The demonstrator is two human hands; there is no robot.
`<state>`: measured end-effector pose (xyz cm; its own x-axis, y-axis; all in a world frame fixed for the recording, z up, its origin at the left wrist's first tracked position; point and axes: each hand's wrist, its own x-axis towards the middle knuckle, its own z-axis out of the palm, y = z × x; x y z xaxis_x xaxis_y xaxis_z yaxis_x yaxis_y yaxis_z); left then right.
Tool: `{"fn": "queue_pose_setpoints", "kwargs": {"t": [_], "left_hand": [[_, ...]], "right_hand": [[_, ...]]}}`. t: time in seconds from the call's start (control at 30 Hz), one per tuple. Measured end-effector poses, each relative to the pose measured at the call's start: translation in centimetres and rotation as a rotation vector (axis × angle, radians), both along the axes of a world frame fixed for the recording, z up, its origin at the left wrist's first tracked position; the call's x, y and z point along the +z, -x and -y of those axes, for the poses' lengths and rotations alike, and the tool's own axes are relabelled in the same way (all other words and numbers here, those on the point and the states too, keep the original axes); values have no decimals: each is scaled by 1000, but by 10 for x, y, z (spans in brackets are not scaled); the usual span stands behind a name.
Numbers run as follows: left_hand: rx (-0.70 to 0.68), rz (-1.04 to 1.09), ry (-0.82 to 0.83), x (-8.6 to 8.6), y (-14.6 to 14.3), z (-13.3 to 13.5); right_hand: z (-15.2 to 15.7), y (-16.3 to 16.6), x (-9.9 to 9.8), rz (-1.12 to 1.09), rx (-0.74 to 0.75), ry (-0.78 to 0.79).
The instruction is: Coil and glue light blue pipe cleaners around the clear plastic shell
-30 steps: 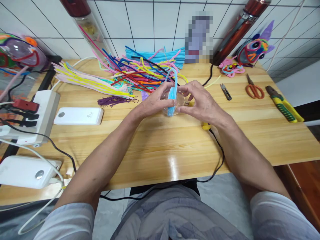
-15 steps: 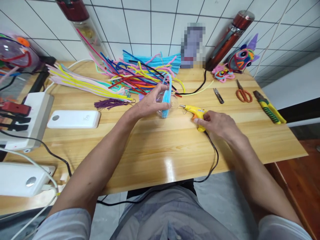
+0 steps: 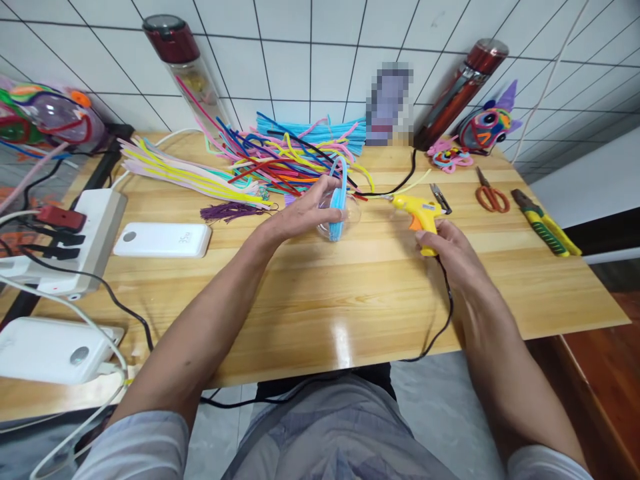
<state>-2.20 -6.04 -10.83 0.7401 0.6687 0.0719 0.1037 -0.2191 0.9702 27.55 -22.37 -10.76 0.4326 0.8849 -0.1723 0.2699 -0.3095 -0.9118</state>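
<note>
My left hand (image 3: 303,212) grips a clear plastic ball (image 3: 350,212) wrapped with a light blue pipe cleaner (image 3: 339,200), held just above the wooden table (image 3: 320,293). My right hand (image 3: 445,250) is closed on the handle of a yellow glue gun (image 3: 417,210), lifted off the table with its nozzle pointing left toward the ball. The gun's black cord (image 3: 443,320) trails over the table's front edge.
A heap of coloured pipe cleaners (image 3: 270,157) lies behind the ball. Small snips (image 3: 440,197), orange scissors (image 3: 491,195) and yellow-green pliers (image 3: 546,213) lie at the right. A white power bank (image 3: 163,240), a power strip (image 3: 75,243) and cables occupy the left.
My right hand let go of the ball, reached to the glue gun, gripped it and raised it. My left hand kept hold of the ball.
</note>
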Motion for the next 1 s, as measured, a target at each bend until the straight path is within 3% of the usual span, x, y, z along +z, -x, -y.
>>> {"fn": "queue_pose_setpoints", "kwargs": {"t": [0.17, 0.3, 0.6, 0.77, 1.0], "left_hand": [[23, 8, -5, 0, 0, 1], [23, 15, -7, 2, 3, -1], [-65, 5, -26, 2, 10, -5], [-49, -3, -47, 0, 11, -6], [-81, 42, -1, -1, 14, -8]], "right_hand": [[3, 11, 19, -270, 73, -167], [2, 19, 31, -376, 110, -210], [-17, 24, 54, -146, 383, -182], [-21, 32, 52, -78, 397, -117], [-22, 35, 46, -78, 419, -144]]}}
